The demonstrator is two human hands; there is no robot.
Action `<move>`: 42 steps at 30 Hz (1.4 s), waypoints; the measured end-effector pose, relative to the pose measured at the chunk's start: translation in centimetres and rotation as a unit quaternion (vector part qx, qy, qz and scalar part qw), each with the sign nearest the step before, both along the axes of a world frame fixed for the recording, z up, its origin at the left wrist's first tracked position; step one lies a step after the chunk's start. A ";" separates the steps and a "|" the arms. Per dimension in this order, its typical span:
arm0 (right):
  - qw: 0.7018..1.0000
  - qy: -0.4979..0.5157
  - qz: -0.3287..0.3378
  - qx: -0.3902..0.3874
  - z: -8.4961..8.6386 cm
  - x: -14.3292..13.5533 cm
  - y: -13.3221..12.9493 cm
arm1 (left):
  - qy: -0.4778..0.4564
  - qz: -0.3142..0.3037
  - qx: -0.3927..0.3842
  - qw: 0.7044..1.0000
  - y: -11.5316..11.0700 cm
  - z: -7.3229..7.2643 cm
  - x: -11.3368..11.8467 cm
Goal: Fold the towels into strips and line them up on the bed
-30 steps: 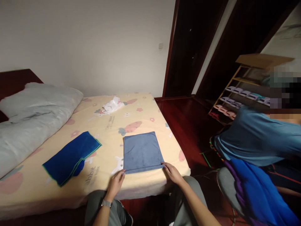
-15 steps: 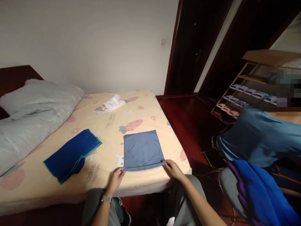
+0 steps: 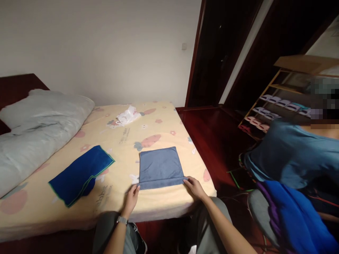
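Observation:
A grey-blue cloth (image 3: 160, 164) lies flat on the bed, its near edge turned over in a narrow strip. At the strip's left end, my left hand (image 3: 131, 197) pinches the corner between thumb and fingers. My right hand (image 3: 194, 187) grips the opposite near corner in the same way. To the left, apart from both hands, rests a folded dark blue cloth (image 3: 79, 173) with green edging.
The bed (image 3: 124, 146) has a yellow patterned sheet, with a white plastic bag (image 3: 128, 115) farther back and a grey quilt (image 3: 47, 123) at left. On the right, a person in a blue shirt (image 3: 288, 155) sits by a shoe rack (image 3: 277, 79) and a chair (image 3: 261, 211).
The turned-over strip along the near edge has become wider and flatter. Both hands have shifted slightly away from me with the cloth's corners.

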State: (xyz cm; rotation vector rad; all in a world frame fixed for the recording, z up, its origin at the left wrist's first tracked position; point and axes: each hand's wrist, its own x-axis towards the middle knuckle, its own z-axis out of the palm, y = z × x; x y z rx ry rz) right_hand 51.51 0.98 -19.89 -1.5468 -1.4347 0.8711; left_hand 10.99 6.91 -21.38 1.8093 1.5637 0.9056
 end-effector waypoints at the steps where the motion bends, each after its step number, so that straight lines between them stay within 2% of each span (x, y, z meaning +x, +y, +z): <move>1: 1.000 0.010 -0.008 0.006 0.0 -0.1 0.0 | 0.004 0.004 0.002 1.000 0.0 0.1 0.1; 8: 1.000 -0.006 -0.017 -0.015 -0.4 -0.4 -0.1 | 0.025 -0.001 0.007 1.000 -0.1 0.3 0.7; 13: 0.998 -0.032 -0.048 -0.017 -0.7 -0.7 0.1 | 0.059 0.009 0.023 0.998 0.1 0.2 0.9; 18: 0.993 -0.095 -0.057 -0.043 -0.6 -0.7 -0.5 | 0.116 0.027 0.047 0.992 -0.1 0.2 0.9; 21: 0.981 -0.163 -0.058 -0.083 -0.4 -0.9 -1.2 | 0.163 0.029 0.053 0.985 -0.8 0.3 1.0; 26: 0.945 -0.276 -0.062 -0.166 0.2 -1.8 -1.6 | 0.245 0.030 0.056 0.967 -1.8 0.6 1.7; 31: 0.946 -0.270 -0.066 -0.166 0.6 -1.7 -1.8 | 0.291 0.035 0.053 0.954 -2.3 1.2 1.9; 37: 0.951 -0.262 -0.078 -0.147 0.7 -1.4 -2.2 | 0.303 0.050 0.052 0.950 -2.5 1.5 1.6; 42: 0.945 -0.286 -0.093 -0.131 0.6 -1.7 -2.3 | 0.318 0.044 0.090 0.943 -2.8 1.8 1.8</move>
